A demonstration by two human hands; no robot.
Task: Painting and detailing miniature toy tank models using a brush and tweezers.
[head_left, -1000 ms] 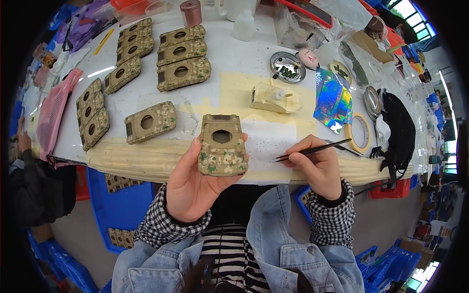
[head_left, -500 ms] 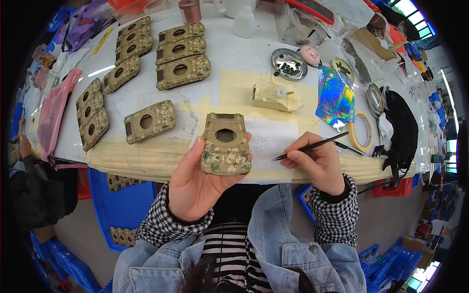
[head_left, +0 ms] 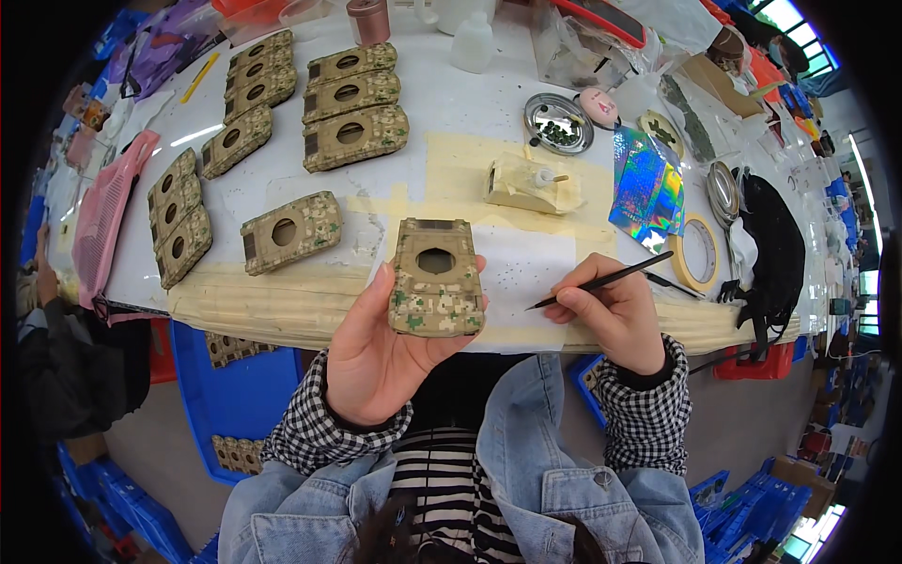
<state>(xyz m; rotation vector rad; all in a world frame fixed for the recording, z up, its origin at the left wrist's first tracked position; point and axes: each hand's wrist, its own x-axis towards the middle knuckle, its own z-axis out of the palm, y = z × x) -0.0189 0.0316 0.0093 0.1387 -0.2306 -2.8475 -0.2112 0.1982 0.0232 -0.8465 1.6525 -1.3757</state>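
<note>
"How far along is it, from where you're standing?"

"Partway, I'd judge. The camouflage hull (head_left: 437, 308) sits in the left hand (head_left: 371, 357), raised over the near edge of the counter (head_left: 451, 113), fingers (head_left: 374, 294) cupped round its sides. Its patchwork pattern looks complete, but the round opening has nothing fitted in it."

"And the right hand (head_left: 609, 318)?"

"Fingers pinched narrow on a thin black pointed tool (head_left: 618, 275), probably tweezers. The tip is over a white sheet (head_left: 540, 249) dotted with tiny specks (head_left: 507, 279). I can't tell whether it touches, or grips anything."

"What about the others?"

"A lone hull (head_left: 318, 226) and several rows of hulls (head_left: 387, 132) stand to the left, all patterned, all with open holes. More like them (head_left: 235, 454) lie in a blue tray (head_left: 225, 399) below. Which of them are finished, I can't say from here."

"Any labels or brands?"

"None I can read. The pink oval case (head_left: 598, 107) beside the metal dish (head_left: 550, 105) bears a small mark, too small to make out. The shiny rainbow sheets (head_left: 648, 183) show no lettering that I can see."
</note>
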